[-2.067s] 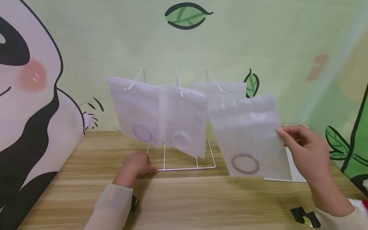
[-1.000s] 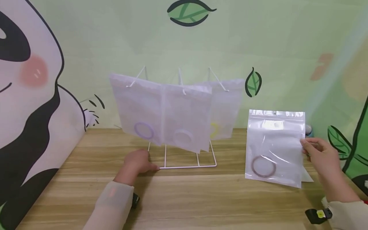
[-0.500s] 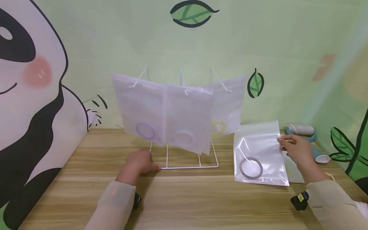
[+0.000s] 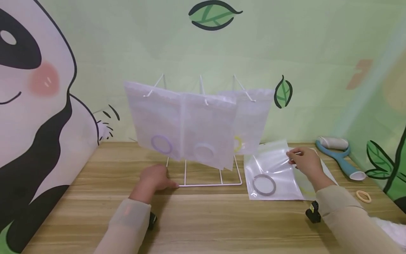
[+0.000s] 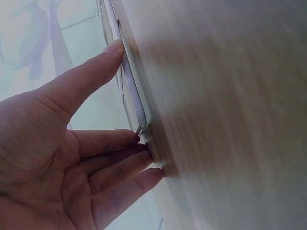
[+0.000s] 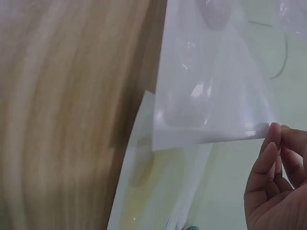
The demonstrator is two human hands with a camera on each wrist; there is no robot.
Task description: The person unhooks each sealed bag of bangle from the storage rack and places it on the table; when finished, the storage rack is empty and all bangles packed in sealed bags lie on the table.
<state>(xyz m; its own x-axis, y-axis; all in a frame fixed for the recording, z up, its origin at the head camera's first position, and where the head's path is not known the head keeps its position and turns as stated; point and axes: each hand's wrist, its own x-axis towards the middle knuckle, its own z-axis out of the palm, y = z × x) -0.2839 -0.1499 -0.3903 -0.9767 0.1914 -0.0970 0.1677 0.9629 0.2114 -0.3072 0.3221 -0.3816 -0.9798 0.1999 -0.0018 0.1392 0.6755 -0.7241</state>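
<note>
My left hand (image 4: 155, 178) holds the front left corner of a white wire display rack (image 4: 209, 185), thumb (image 5: 103, 60) on the base wire and fingertips by the table. From the rack's hooks hang several whitish zip bags, one with a purple ring (image 4: 161, 144), one with a white ring (image 4: 204, 151) and one with a yellow ring. My right hand (image 4: 306, 162) pinches the right edge of a clear-fronted zip bag (image 4: 279, 169) with a brownish ring (image 4: 264, 185) inside. That bag stands tilted just right of the rack, its lower edge close over the table.
Another flat bag (image 4: 320, 194) lies under my right hand. Behind it, at the right, is a blue-handled lint roller (image 4: 344, 164). A small orange ring (image 4: 363, 196) and something white and fluffy (image 4: 391, 231) lie further right. A printed backdrop (image 4: 142, 42) rises behind the table.
The bag in my right hand first came away from the rack's right side, went right and down, then moved back left towards the rack. My left hand stays on the rack's corner.
</note>
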